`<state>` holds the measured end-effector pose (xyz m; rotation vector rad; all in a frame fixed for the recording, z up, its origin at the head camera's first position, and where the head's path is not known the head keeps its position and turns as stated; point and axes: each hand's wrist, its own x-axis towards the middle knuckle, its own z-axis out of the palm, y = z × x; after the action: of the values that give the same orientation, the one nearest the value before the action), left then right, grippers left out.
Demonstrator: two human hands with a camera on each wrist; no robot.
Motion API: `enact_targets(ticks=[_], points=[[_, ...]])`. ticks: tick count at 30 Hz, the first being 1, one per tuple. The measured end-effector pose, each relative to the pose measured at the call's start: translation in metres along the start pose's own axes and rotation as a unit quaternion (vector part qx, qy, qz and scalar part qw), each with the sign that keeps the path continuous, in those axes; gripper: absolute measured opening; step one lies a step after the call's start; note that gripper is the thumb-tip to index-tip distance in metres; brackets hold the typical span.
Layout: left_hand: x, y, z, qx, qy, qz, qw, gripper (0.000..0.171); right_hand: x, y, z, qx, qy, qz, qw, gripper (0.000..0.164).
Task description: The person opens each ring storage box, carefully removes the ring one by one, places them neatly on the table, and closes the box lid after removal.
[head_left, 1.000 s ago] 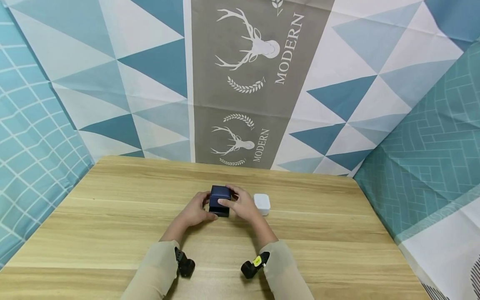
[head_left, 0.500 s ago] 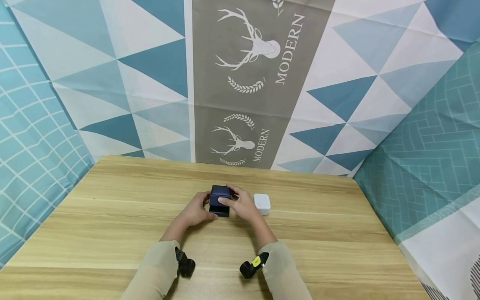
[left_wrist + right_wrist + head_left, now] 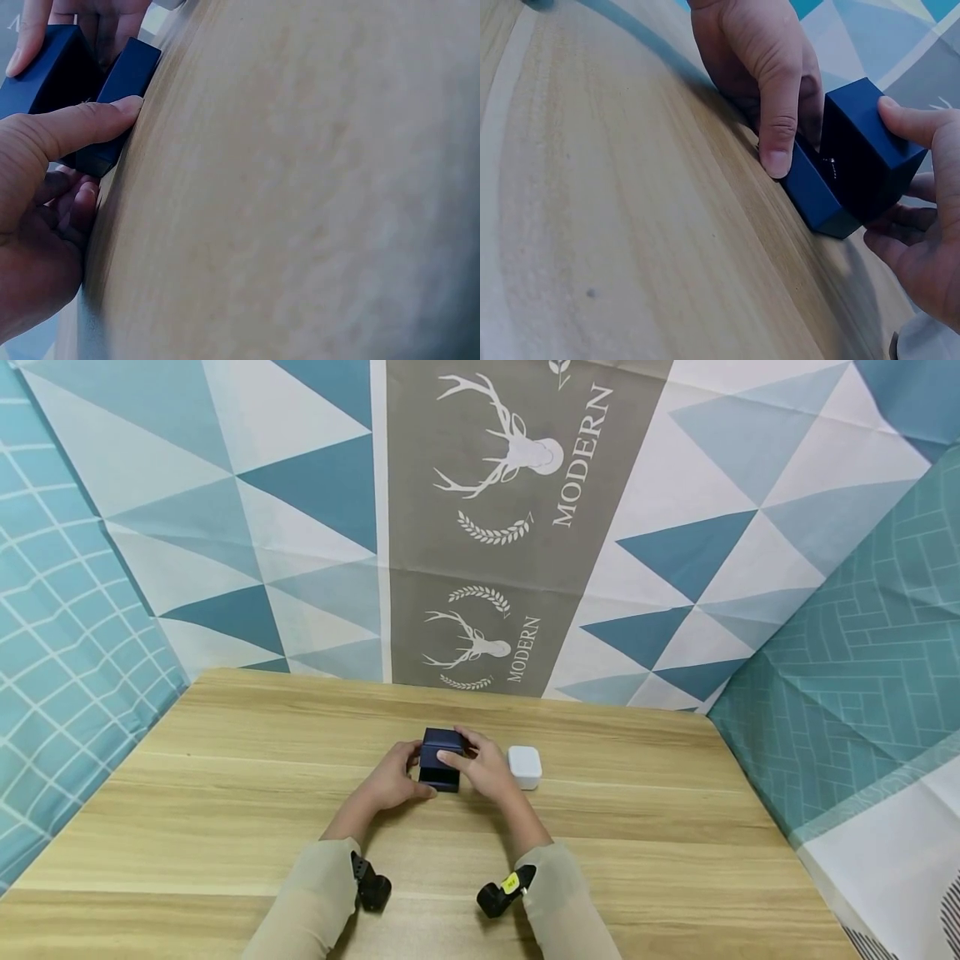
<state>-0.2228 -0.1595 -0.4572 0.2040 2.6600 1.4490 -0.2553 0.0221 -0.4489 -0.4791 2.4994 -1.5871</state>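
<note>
While the blue box [image 3: 440, 760] sits between them, the left hand [image 3: 393, 781] grips its base [image 3: 810, 193], the right hand [image 3: 487, 770] its lid [image 3: 866, 124].

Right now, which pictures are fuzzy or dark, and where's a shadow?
Head view: bright and mostly clear, wooden table included; left wrist view: dim and bluish, with the wooden table blurry and darker toward the right edge; right wrist view: also bluish, a soft shadow on the tabletop beside the open dark-blue box, whose inside looks very dark.
</note>
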Motion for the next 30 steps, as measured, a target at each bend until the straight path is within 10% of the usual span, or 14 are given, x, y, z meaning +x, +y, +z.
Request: enact_targets(ticks=[30], points=[[0.0013, -0.0027, 0.0008, 0.0, -0.001, -0.012, 0.9999, 0.087, 0.002, 0.0003, 0.0022, 0.01, 0.016, 0.013, 1.0, 0.064]])
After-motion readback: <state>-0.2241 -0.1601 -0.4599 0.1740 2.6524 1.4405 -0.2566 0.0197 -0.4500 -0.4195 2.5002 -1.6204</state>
